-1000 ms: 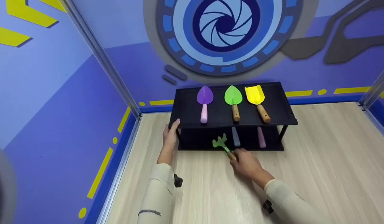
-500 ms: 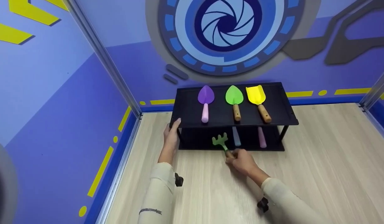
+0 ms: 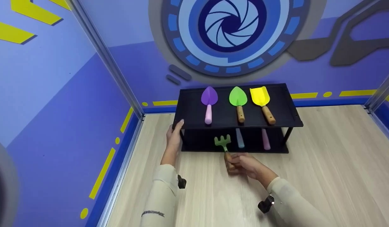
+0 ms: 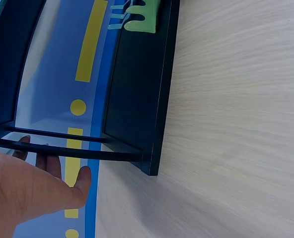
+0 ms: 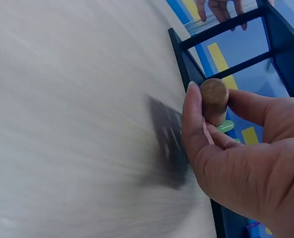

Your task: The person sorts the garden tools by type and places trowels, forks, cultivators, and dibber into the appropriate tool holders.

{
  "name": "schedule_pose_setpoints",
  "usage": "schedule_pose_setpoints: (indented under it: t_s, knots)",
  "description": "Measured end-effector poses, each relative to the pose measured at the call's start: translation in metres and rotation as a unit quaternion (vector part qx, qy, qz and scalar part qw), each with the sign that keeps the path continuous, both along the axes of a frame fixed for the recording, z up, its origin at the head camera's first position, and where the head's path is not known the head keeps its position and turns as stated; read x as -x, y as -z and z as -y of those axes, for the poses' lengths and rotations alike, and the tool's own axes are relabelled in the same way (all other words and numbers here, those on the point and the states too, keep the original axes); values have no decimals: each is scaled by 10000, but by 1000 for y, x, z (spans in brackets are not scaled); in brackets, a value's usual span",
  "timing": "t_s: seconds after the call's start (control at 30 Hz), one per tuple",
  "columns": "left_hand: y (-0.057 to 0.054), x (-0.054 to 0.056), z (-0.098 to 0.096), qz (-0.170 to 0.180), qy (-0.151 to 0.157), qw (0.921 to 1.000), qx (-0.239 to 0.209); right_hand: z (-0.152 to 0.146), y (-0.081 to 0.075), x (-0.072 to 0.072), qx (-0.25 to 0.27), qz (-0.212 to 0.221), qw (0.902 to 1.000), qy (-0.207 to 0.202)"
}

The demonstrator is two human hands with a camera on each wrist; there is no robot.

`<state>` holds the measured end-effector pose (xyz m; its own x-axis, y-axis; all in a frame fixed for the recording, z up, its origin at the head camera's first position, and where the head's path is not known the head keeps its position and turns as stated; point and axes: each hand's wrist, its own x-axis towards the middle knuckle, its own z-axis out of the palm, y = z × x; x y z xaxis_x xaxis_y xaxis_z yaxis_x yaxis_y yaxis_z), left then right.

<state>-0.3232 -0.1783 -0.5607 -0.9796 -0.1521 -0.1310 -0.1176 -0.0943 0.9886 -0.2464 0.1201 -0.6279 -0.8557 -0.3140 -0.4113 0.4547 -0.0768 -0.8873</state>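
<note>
My right hand [image 3: 249, 165] pinches the wooden handle of a green hand rake [image 3: 223, 142] between thumb and fingers. The rake's prongs point into the lower tier of a black two-tier shelf [image 3: 191, 115], with the handle sticking out in front. Seen from the right wrist, the handle's round end [image 5: 214, 94] faces the camera. My left hand [image 3: 174, 137] grips the shelf's upper left front corner, thumb on top. The left wrist view shows its fingers by the side posts. Below, a blue-grey handle [image 3: 240, 140] and a pink handle [image 3: 265, 140] lie right of the rake.
On the upper tier lie a purple trowel [image 3: 209, 96], a green trowel [image 3: 238, 96] and a yellow shovel [image 3: 260, 96]. Blue prongs [image 4: 117, 19] show behind the green rake. The shelf stands on a wooden tabletop [image 3: 333, 164] against a blue printed wall [image 3: 134, 75].
The green rake has turned from slanting to nearly straight, its handle end swinging left. My right fingers have shifted along the handle. The left hand stays on the shelf corner.
</note>
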Motion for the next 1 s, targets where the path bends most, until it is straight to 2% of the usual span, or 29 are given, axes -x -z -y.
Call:
schedule_pose_setpoints:
  t_s: [0.13,0.33,0.7,1.0]
  knots:
    - [1,0,0,30,14,10000,-63,-2,3,0,287,226,9993,21]
    - [1,-2,1,4,110,9999,-17,-4,7,0,688,265,9973,35]
    - [0,-3,3,266,-18,9986,451,5,7,1,763,267,9963,305]
    - [0,-6,5,410,-12,9979,495,14,6,3,838,231,9959,235]
